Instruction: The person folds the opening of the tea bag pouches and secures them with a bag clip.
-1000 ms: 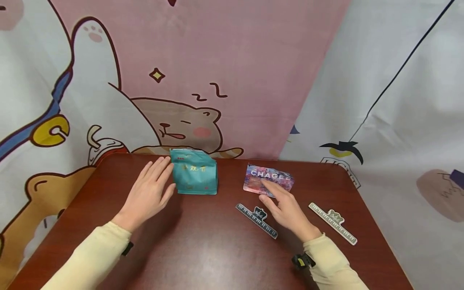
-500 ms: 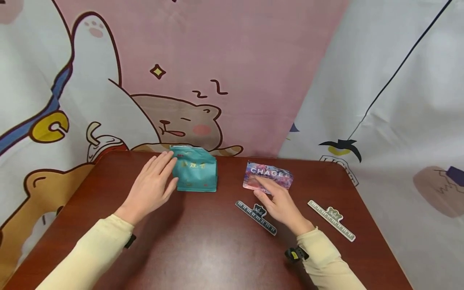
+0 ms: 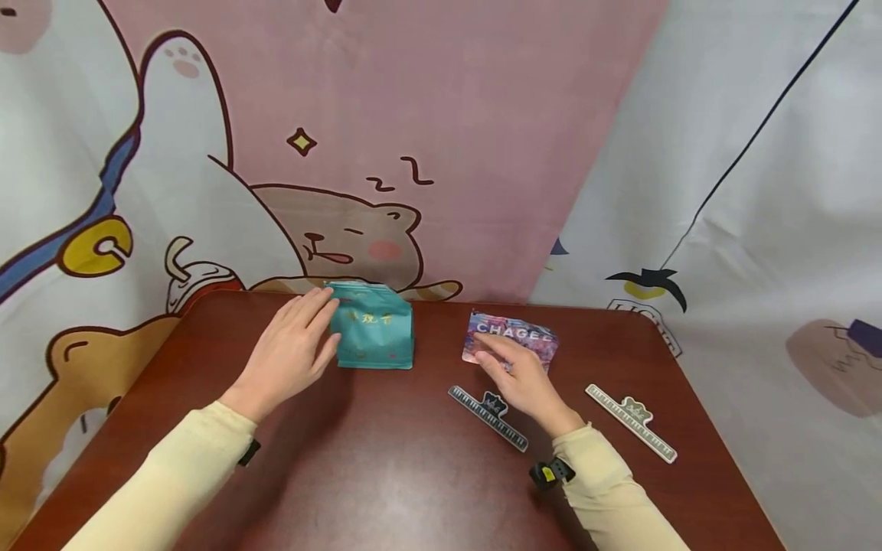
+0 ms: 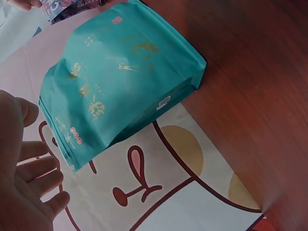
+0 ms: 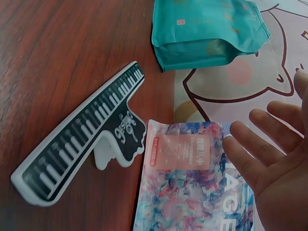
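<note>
A teal pouch (image 3: 375, 329) with gold print stands upright near the back of the table. My left hand (image 3: 285, 352) is at its left side, fingers extended and thumb apart, holding nothing; the left wrist view shows the fingers (image 4: 43, 175) beside the pouch's top edge. A purple-blue patterned packet (image 3: 544, 346) lettered "CHAGEE" is further right. Over its front left part reaches my right hand (image 3: 524, 379), fingers slightly bent and gripping nothing. Just left of that hand lies a black piano-keyboard clip (image 3: 488, 417), seen large in the right wrist view.
A pale piano-keyboard clip (image 3: 630, 421) lies to the right of my right hand. Everything sits on a dark red-brown table (image 3: 386, 474). Behind its far edge hangs a cartoon-printed cloth (image 3: 496, 153).
My right hand has shifted left across the front of the packet. My left hand has edged slightly right toward the teal pouch. The pouch, packet and clips stay in place.
</note>
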{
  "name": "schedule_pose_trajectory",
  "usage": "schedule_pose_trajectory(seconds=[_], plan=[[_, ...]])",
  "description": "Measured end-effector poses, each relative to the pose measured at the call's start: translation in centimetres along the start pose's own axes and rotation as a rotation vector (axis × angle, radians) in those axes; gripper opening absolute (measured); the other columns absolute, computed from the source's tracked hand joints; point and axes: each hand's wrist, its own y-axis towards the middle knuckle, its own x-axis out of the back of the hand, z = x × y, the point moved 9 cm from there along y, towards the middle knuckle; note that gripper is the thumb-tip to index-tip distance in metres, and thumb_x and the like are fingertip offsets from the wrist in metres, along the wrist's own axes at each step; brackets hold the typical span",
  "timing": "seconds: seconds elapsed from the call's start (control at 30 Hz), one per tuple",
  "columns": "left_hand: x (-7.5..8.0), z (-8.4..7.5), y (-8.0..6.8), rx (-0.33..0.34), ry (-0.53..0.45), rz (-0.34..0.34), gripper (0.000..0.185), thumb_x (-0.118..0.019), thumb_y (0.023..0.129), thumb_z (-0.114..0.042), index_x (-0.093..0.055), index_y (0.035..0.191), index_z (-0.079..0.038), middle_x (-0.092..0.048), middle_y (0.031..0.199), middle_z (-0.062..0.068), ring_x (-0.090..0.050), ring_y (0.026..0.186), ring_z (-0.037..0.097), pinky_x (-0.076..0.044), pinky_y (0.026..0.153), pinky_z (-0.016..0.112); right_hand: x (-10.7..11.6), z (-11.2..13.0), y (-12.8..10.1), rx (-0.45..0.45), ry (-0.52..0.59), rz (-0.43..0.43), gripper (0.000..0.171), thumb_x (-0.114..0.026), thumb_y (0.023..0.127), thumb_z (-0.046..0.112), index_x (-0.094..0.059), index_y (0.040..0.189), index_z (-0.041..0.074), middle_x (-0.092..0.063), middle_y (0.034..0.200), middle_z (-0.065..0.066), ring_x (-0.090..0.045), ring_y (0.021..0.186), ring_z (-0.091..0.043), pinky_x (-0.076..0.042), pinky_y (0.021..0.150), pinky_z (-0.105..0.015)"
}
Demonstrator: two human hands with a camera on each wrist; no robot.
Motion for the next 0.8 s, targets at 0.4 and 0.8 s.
schedule_pose_trajectory(seconds=[0.4,0.8], plan=[[-0.6,-0.4,1.6,-0.007,-0.005,0.036,0.050,-0.068,0.096,-0.024,-0.062,0.134,0.008,-0.054,0.148,0.025,-0.049,0.138,0.041,-0.035,0.117,0.056,-1.2,0.7,1.2,-0.030,0.061,0.026,0.037,-0.064,0.103,0.018,-0.067,0.138,0.006,-0.065,0.139,-0.016,-0.061,0.130,-0.035,-0.054,0.099,-0.051],[-1.0,-0.4,2.8,0.019,-0.007,0.054,0.048,-0.064,0.099,-0.023,-0.061,0.136,0.006,-0.055,0.147,0.024,-0.048,0.139,0.041,-0.033,0.118,0.056,-2.8,2.1,2.7,0.005,0.108,0.046,0.036,-0.064,0.103,0.016,-0.067,0.137,0.004,-0.065,0.138,-0.017,-0.060,0.130,-0.035,-0.054,0.099,-0.051]])
